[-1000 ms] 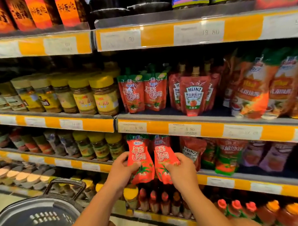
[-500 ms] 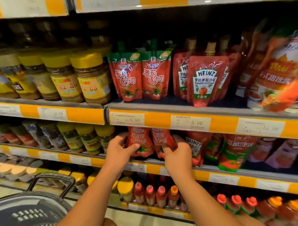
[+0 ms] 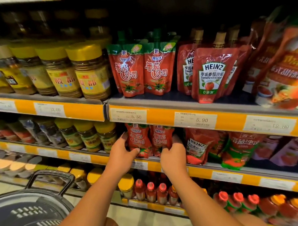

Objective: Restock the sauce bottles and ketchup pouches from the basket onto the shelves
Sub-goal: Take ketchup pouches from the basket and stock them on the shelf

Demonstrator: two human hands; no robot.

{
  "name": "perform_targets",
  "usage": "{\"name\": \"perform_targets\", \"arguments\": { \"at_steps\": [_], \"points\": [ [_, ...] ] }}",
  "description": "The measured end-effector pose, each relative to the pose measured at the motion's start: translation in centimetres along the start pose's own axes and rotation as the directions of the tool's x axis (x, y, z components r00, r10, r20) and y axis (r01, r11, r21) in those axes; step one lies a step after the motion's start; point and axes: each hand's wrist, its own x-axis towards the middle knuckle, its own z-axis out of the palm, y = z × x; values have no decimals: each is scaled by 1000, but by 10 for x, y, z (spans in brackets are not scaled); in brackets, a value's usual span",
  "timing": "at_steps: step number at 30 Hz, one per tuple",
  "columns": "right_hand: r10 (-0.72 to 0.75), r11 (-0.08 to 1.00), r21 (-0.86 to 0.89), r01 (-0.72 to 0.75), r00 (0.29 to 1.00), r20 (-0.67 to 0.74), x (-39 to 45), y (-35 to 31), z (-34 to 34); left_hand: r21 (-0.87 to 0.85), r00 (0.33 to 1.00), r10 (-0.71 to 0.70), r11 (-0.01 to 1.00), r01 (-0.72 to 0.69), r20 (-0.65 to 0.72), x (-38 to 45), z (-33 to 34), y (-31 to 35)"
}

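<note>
Two red ketchup pouches stand side by side on the middle shelf (image 3: 223, 167), under the 5.50 price tag. My left hand (image 3: 122, 152) grips the left pouch (image 3: 139, 139), thumb across its lower front. My right hand (image 3: 171, 154) holds the right pouch (image 3: 161, 138) from its lower right side. Both pouches are upright with their bases at the shelf's front edge. The dark shopping basket (image 3: 27, 213) sits at the lower left with its handle raised; its contents are not visible.
Identical red pouches (image 3: 143, 69) and Heinz pouches (image 3: 212, 72) fill the shelf above, next to yellow-lidded jars (image 3: 88, 71). More Heinz pouches (image 3: 197, 146) stand right of my hands. Small sauce bottles (image 3: 151, 191) line the bottom shelf.
Both hands carried the two pouches forward and up from in front of the shelf onto the middle shelf. The view moved closer to the shelves.
</note>
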Motion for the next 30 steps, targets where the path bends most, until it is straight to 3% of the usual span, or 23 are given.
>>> {"name": "perform_targets", "arguments": {
  "at_steps": [16, 21, 25, 30],
  "points": [
    [29, 998, -53, -36, 993, -113, -2, -15, 0, 92, 995, 48, 995, -40, -88, 0, 6, -2],
    [-7, 985, -169, -14, 992, -123, -12, -27, -1, 125, 992, 71, 991, -57, -107, -4, 4, -3],
    [18, 956, -291, -42, 996, -84, -23, -39, -9, 104, 992, 39, 994, -26, -122, -10, 3, -3],
    [-26, 949, -314, 20, 1000, -16, -45, -52, -26, 42, 996, -15, 999, 19, -87, -25, -3, -5]
  ]
}}
